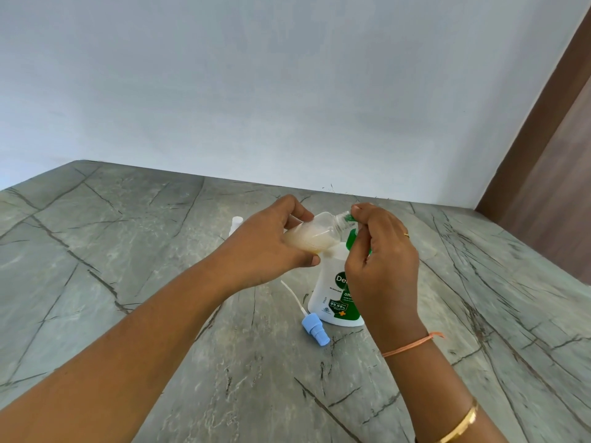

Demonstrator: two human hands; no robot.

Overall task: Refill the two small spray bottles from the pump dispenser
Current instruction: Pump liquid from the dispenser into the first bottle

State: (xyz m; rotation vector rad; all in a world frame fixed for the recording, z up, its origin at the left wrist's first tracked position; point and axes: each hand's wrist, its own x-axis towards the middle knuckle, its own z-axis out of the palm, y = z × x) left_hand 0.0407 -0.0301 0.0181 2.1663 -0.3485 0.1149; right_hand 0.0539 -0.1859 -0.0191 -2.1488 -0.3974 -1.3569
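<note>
Nearest, one gold bangle (460, 423) and one orange thread (409, 343) circle the right wrist. Just beyond them, on the grey worktop (128, 251), a single blue spray top (315, 330) lies on its side with its white tube (294, 297) pointing away. I judge it was taken off so that a bottle neck is free for filling.

Right behind it stands the one pump dispenser (332, 292), white with a green label, upright so that its spout can feed downward. The right hand (383, 266) reaches over the green pump head, its grip pinching the spout between thumb and forefinger, probably to steady and work it.

The left hand (265, 251) holds one small spray bottle (316, 233) in the air above the dispenser, its grip wrapped round the body. The bottle is tilted so that its open neck meets the spout and liquid can run in. Pale cloudy liquid pools in its lower part, so I judge this fill to be partway done.

Farther back, one small white shape (236, 223) stands on the worktop, mostly hidden behind the left hand. It is likely the second spray bottle, though I cannot tell for sure. Behind everything rises a plain wall (287, 91).
</note>
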